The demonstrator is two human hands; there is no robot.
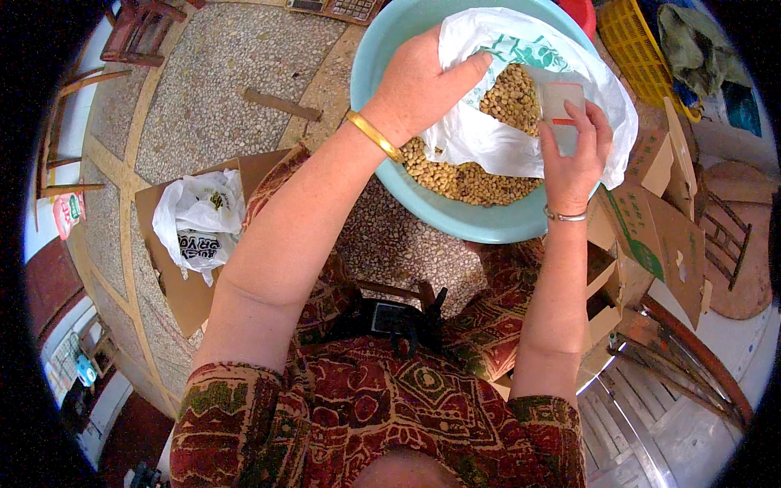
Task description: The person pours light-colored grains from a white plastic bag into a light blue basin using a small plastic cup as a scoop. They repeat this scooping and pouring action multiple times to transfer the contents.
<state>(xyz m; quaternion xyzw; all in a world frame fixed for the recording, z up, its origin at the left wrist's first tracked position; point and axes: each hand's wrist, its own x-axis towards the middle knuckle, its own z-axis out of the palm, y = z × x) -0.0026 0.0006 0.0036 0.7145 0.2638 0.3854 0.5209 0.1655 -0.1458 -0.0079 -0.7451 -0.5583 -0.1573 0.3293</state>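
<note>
A light blue basin (365,98) stands in front of me, with many small tan pieces (472,185), perhaps nuts or beans, in its bottom. Over it lies an open white plastic bag (612,130) with green print, holding more of the same pieces. My left hand (423,81) grips the bag's rim at the left between thumb and fingers. Inside the bag's mouth, my right hand (574,159) is closed around a small clear plastic box (561,99) with a red line. The box is beside the pieces; what it contains is unclear.
To the left, a white bag (199,220) rests on a cardboard box (181,294). Open cardboard cartons (663,248) stand to the right. A yellow basket (639,53) is at the far right, and a wooden piece (281,104) lies on the speckled floor.
</note>
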